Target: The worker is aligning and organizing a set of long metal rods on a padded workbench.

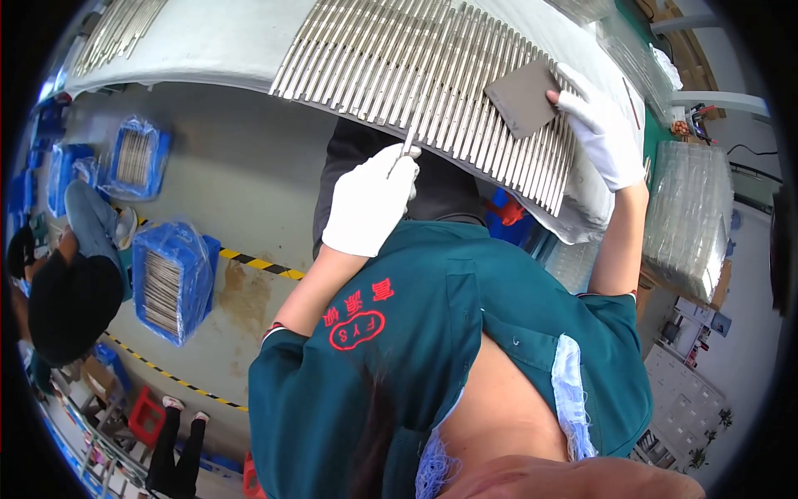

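Observation:
A long row of slim silvery metal rods (366, 71) lies side by side along the edge of the table. My left hand (370, 200), in a white glove, is closed at the near edge of the row. Its fingers pinch a thin metal piece (406, 143) that points up toward the rods; whether it is a rod or a tool, I cannot tell. Over the right part of the row, my right hand (600, 133) holds a flat grey-brown square sheet (522, 98) by its right edge. That glove leaves the thumb tip bare.
More rods (120, 33) lie at the table's far left. Blue crates (170, 283) lined with plastic hold rods on the floor at left, near another person (79, 299). Stacked clear plastic trays (690, 216) stand on the right. Striped tape (262, 264) marks the floor.

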{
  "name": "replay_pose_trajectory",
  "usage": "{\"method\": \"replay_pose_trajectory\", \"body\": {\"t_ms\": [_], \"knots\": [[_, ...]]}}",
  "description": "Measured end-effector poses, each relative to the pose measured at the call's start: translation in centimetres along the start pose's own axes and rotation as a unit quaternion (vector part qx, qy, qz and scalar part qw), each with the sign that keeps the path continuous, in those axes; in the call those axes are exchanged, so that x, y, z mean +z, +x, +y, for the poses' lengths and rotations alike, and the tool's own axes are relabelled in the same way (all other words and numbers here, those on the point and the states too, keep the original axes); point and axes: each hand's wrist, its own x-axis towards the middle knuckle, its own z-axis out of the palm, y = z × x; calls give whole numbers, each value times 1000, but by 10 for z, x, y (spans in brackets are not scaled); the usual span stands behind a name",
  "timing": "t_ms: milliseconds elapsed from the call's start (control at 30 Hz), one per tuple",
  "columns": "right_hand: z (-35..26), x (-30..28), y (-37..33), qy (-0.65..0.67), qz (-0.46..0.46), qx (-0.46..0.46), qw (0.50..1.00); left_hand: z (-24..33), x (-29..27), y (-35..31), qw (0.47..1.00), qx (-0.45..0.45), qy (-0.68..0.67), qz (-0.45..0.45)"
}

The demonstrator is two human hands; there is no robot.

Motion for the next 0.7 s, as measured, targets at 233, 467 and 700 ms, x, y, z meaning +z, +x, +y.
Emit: {"method": "replay_pose_trajectory", "body": {"t_ms": [233, 467, 700], "knots": [[-40, 26, 6, -102, -24, 15, 994, -13, 1, 8, 803, 383, 431, 148], [-56, 35, 10, -89, -22, 128, 988, -7, 2, -1, 882, 316, 297, 186], [-96, 32, 33, -57, -33, -161, 985, 3, 4, -6, 910, 287, 259, 151]]}}
